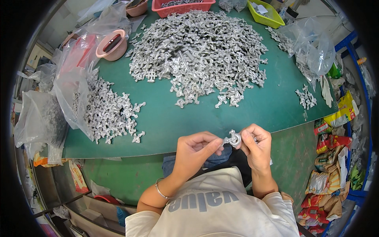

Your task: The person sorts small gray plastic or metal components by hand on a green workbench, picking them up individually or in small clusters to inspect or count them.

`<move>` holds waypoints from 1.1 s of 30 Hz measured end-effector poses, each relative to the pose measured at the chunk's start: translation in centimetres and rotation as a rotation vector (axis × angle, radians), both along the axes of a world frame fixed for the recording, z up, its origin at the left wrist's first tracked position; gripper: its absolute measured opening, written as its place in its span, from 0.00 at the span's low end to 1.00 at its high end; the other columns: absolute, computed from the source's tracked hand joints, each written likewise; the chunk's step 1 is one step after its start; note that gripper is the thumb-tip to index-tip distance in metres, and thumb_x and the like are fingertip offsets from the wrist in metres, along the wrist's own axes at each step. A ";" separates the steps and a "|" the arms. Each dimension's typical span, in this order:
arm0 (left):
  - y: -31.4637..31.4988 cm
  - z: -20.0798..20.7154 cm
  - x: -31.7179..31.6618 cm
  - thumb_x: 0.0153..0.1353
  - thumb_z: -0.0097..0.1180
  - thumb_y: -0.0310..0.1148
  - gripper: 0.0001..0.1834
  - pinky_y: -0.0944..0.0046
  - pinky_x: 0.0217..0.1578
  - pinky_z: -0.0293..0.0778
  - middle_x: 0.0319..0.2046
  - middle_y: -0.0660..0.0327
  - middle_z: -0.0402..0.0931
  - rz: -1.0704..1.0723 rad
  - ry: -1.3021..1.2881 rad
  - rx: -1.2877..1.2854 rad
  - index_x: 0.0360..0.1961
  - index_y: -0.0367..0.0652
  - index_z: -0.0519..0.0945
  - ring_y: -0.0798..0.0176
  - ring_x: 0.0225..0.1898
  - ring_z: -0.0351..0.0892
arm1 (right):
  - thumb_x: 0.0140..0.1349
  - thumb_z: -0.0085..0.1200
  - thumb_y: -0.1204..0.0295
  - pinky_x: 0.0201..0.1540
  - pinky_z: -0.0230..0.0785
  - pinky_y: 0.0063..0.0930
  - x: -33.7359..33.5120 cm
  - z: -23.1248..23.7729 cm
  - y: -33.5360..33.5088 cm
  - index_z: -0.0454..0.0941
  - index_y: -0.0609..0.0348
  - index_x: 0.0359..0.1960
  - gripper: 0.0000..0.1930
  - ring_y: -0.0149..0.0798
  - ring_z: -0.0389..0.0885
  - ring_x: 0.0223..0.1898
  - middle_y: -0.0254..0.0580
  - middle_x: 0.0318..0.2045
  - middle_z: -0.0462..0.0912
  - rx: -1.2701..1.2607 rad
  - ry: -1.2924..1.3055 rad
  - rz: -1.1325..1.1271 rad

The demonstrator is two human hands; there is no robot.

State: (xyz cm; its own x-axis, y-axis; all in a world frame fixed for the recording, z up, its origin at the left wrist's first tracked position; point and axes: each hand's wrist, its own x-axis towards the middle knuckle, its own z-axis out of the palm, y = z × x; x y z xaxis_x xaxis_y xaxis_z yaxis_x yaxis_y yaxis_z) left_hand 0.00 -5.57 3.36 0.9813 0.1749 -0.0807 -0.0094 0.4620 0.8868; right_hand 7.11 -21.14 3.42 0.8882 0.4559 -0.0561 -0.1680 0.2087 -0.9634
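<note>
Head view: casting in fingers by tabletop edge (bare green beyond)

Left head-worn fisheye, looks steeply down and forward over the wearer's shirt, which fills the bottom centre. Left hand and right hand at close range just below mid-frame; green table recedes toward the top edge. Wide lens bows straight lines.
</note>
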 end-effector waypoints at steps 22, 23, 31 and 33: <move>-0.6 -0.8 -0.4 0.55 0.52 0.27 0.07 0.71 0.29 0.70 0.25 0.57 0.75 -0.121 0.105 -0.216 0.28 0.32 0.77 0.68 0.25 0.73 | 0.60 0.47 0.72 0.16 0.47 0.11 -0.3 0.0 0.3 0.71 0.64 0.26 0.09 0.17 0.59 0.14 0.35 0.22 0.74 0.047 -0.107 -0.051; -0.7 -0.6 -0.4 0.55 0.52 0.27 0.07 0.70 0.28 0.69 0.24 0.56 0.74 -0.111 0.113 -0.211 0.27 0.32 0.76 0.67 0.24 0.72 | 0.60 0.47 0.72 0.16 0.48 0.11 -0.3 0.0 0.3 0.71 0.65 0.26 0.09 0.17 0.59 0.15 0.35 0.24 0.75 0.071 -0.078 -0.047; -0.8 -0.6 -0.1 0.59 0.49 0.33 0.12 0.70 0.26 0.66 0.23 0.59 0.73 -0.289 0.271 -0.487 0.28 0.33 0.75 0.68 0.23 0.70 | 0.60 0.47 0.70 0.17 0.49 0.12 0.1 -0.4 0.5 0.72 0.66 0.25 0.10 0.18 0.59 0.15 0.37 0.24 0.74 0.057 -0.196 -0.035; -1.0 -0.5 -0.2 0.59 0.48 0.33 0.12 0.70 0.26 0.66 0.23 0.59 0.73 -0.276 0.262 -0.476 0.28 0.33 0.75 0.68 0.23 0.70 | 0.60 0.48 0.70 0.17 0.49 0.12 0.1 -0.5 0.5 0.72 0.66 0.25 0.11 0.18 0.59 0.15 0.37 0.24 0.74 0.054 -0.179 -0.049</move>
